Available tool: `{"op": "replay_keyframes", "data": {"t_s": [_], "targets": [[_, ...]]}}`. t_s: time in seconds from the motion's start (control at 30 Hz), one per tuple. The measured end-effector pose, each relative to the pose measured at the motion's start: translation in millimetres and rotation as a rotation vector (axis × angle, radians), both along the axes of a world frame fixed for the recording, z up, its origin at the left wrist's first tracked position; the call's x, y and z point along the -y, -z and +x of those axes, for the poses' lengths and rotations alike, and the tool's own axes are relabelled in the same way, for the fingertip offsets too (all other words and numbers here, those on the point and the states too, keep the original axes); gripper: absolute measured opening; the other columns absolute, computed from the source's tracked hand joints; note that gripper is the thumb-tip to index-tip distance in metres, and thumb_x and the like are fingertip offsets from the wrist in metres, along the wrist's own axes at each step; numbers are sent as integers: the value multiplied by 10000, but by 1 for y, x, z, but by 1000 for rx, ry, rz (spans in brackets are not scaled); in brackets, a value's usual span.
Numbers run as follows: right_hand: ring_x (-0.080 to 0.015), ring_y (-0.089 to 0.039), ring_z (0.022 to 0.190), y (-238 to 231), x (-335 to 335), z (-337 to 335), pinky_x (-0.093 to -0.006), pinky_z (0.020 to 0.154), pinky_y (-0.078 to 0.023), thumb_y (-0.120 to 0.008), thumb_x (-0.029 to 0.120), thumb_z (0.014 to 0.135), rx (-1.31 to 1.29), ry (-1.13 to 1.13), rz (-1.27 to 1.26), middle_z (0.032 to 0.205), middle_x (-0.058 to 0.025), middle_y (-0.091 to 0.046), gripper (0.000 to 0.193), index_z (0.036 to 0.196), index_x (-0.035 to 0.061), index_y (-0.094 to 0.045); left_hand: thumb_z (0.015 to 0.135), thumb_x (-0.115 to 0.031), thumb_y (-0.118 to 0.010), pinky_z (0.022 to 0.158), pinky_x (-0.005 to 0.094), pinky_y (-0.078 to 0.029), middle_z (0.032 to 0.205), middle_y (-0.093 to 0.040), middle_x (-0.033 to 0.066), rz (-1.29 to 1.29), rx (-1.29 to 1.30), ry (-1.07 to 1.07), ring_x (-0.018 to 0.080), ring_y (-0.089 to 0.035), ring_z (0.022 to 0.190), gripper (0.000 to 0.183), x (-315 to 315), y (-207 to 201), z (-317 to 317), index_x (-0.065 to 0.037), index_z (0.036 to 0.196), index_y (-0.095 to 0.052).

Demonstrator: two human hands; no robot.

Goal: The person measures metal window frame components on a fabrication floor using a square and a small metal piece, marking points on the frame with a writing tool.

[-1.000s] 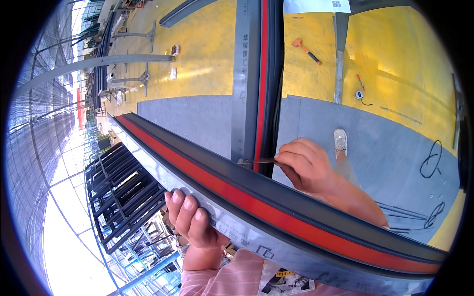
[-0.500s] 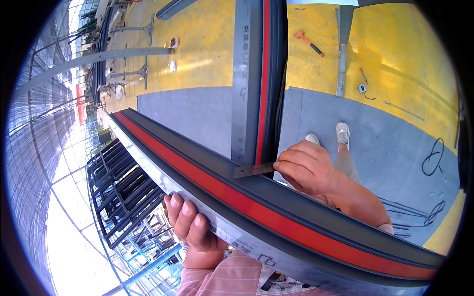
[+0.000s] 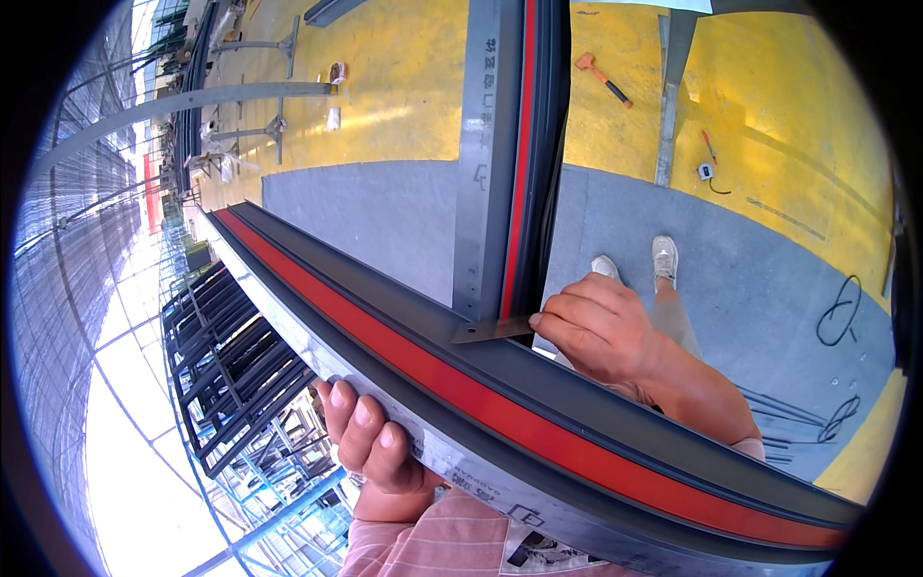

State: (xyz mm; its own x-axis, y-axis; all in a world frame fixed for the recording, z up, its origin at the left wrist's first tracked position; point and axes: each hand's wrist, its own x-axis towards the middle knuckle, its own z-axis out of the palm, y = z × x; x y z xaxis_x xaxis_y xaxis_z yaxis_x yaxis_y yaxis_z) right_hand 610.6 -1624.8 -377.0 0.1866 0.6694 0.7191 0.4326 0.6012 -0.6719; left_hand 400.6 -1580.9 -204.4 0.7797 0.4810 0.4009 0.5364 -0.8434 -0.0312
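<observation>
A long dark grey metal profile (image 3: 615, 394) with a red strip (image 3: 452, 375) runs slantwise across the view, its outer side covered in pale printed film. A second, similar profile (image 3: 495, 173) meets it from the far side in a T-shaped joint. My left hand (image 3: 370, 428) is curled round the near edge of the slanting profile, its fingertips on the film. Between the fingers of my right hand (image 3: 596, 322) is one end of a thin flat metal strip (image 3: 486, 332) with a small hole. That strip lies across the joint, where the two profiles meet.
An orange-headed hammer (image 3: 604, 79), a small tape measure (image 3: 705, 172) and a red-handled tool (image 3: 709, 144) lie on the yellow floor (image 3: 769, 96). Black cable (image 3: 839, 310) rests at the right. Stacked black frames (image 3: 240, 365) stand at the left. My shoes (image 3: 664, 260) are on grey flooring.
The view has shifted slightly, and the far profile appears tilted a little more to the right. Both hands keep their hold, with the metal strip still across the joint.
</observation>
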Motion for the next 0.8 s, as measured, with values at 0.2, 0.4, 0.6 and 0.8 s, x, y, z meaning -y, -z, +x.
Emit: {"op": "replay_keyframes", "data": {"t_s": [0.2,0.4,0.6,0.8], "targets": [[-212,-576,719,-7,-1,3,-326,604,-462,-640,78,672,62,22,22,871,-108,-615,382,1031,-51,-655,918,-538,-593,1178,548,-255,1387,-419,92,-6,2,-15,326,-378,1382,656,2,1,0,-173,1423,-386],[-190,-541,683,-20,5,6,-306,570,-436,-658,68,659,101,24,-23,834,-98,-590,380,1013,-71,-661,915,-540,-597,1179,546,-255,1390,-421,100,-30,7,6,329,-378,1385,669,1,-1,-1,-165,1427,-388],[-188,-527,666,-9,5,1,-298,541,-417,-673,50,642,127,91,2,807,-88,-575,354,976,-69,-664,924,-545,-576,1170,544,-276,1384,-425,102,17,2,1,334,-393,1373,654,1,1,-1,-159,1421,-395],[-207,-549,676,-5,12,1,-313,547,-429,-678,20,657,124,97,-48,808,-81,-583,330,978,-54,-666,947,-495,-562,1159,541,-295,1355,-442,109,5,45,28,345,-418,1351,594,-1,3,0,-140,1400,-413]]}}
